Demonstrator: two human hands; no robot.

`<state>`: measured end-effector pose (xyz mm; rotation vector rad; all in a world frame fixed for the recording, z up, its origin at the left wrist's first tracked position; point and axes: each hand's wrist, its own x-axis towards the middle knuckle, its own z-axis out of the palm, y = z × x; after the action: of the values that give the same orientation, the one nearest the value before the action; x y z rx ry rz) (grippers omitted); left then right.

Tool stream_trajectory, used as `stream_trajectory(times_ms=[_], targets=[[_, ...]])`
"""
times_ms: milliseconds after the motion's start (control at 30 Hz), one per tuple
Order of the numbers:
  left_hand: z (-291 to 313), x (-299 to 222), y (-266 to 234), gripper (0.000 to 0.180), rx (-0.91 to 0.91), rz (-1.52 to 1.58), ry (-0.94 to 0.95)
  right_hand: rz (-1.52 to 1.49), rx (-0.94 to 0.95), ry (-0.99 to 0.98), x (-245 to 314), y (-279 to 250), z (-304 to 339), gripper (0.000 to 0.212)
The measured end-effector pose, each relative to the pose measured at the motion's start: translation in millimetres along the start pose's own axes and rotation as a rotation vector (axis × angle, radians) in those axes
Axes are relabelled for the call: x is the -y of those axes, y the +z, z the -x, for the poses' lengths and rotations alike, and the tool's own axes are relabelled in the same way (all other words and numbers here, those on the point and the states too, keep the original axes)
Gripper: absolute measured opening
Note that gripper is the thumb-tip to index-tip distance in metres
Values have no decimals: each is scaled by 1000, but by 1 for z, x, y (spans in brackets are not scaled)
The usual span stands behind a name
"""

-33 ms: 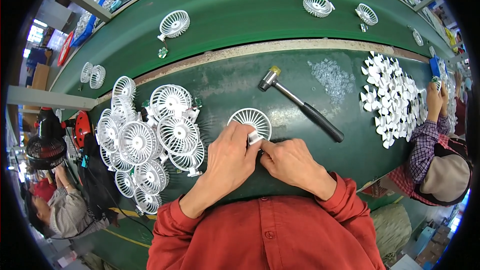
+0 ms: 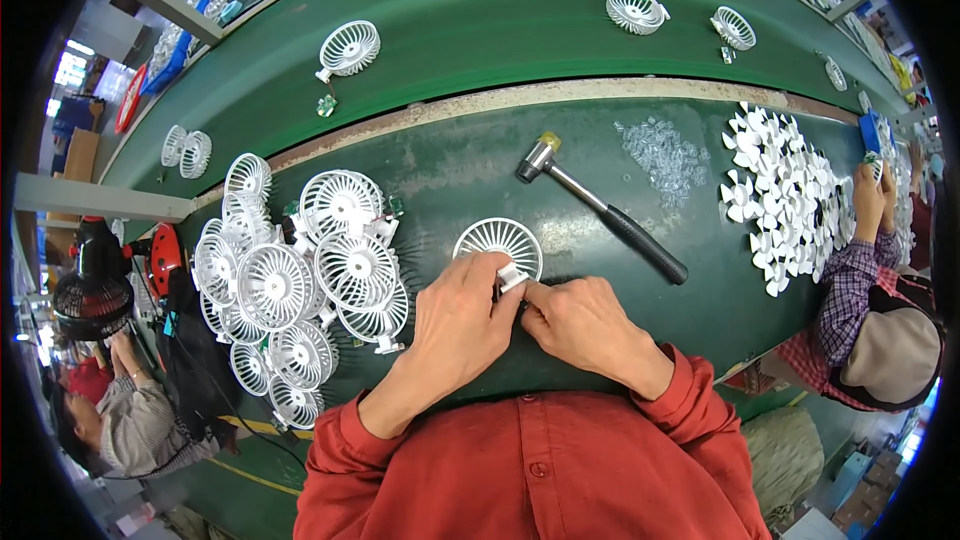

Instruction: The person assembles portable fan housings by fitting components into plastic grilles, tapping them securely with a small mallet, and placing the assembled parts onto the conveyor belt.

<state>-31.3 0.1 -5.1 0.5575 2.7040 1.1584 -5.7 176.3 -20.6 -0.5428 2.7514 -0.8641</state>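
Directly in front of me is a white round fan cage (image 2: 512, 234) with a short white stem towards my body. My left hand (image 2: 462, 315) is closed over its near side and grips it by the stem. My right hand (image 2: 582, 325) is curled, its thumb and forefinger pressed to the stem's end; its other fingertips are hidden. Beyond the right hand lies a hammer (image 2: 605, 208) with a black handle and yellow-tipped head. Left of my hands is a heap of similar fan cages (image 2: 275, 285), some with small green circuit boards.
White fan blades (image 2: 785, 195) lie heaped at the right, beside a pile of small clear pieces (image 2: 665, 160). Across the back runs a green conveyor belt (image 2: 480, 30) carrying several fan cages. One co-worker (image 2: 880, 340) sits at right, another (image 2: 140, 430) at left.
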Motion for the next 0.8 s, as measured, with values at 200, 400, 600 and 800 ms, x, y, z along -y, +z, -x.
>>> stream_trajectory(times_ms=[200,400,600,800], targets=[[20,14,8,40,-24,116,48,-93,16,6,0,-6,0,26],[23,8,21,38,-156,-3,108,-37,-21,-26,-1,-3,3,25],[24,2,21,41,-167,-272,176,-15,-63,-55,-1,2,12,23],[22,2,23,46,-119,-396,254,-174,-191,7,4,-2,26,19]])
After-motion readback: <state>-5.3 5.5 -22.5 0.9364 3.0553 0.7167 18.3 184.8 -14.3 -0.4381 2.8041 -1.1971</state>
